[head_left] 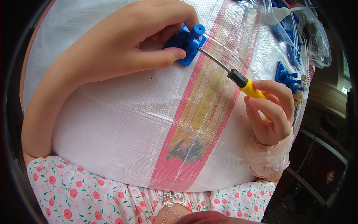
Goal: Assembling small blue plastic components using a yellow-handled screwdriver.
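Note:
A small blue plastic part (192,44) with a round post and a flat base is gripped by my left hand (138,41), thumb on its near side and fingers behind it. My right hand (272,108) pinches the yellow handle of a screwdriver (238,79) with a black collar. Its metal shaft slants up to the left, and the tip is at the right side of the blue part. Whether the tip sits in a screw is too small to tell. The fingers of my left hand partly hide the blue part.
The table is covered by a white woven sheet (112,112) with a pink-edged printed stripe. At the right edge lies another blue plastic part (288,77) with pegs. Clear plastic bags (313,37), more blue pieces and a white nozzle-topped bottle (278,15) lie at the far right.

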Tool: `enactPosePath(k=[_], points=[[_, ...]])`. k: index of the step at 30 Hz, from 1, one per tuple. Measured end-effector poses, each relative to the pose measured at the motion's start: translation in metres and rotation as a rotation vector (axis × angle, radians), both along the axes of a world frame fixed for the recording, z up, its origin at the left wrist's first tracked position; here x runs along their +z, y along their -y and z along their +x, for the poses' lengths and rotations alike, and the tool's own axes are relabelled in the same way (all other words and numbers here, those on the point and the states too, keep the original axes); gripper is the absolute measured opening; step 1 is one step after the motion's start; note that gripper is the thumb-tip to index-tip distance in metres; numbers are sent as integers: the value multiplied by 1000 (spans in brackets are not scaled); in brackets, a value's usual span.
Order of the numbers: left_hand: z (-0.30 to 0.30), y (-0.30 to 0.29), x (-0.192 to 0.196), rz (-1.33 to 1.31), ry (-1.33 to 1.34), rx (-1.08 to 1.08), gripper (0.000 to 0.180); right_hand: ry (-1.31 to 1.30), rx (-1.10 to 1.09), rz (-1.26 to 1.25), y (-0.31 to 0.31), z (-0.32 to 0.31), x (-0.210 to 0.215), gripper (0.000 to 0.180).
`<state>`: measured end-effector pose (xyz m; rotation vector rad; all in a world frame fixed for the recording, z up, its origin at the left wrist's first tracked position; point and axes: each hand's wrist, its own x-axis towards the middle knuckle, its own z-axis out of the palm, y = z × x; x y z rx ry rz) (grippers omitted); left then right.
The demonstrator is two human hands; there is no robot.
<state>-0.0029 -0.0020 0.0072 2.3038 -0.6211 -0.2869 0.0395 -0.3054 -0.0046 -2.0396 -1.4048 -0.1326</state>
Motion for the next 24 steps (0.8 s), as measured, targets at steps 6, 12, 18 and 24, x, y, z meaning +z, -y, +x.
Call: enactPosePath(k=[6,12,18,24], points=[[0,3,5,38,-47,22,28,-9,-11,4,0,-3,-1,35],[-2,3,2,42,9,22,28,105,37,-20,0,0,-1,35],[-1,2,4,41,-33,21,29,0,17,8,1,0,-2,35],[-2,5,5,56,19,29,28,-8,-1,-5,0,0,-1,35]])
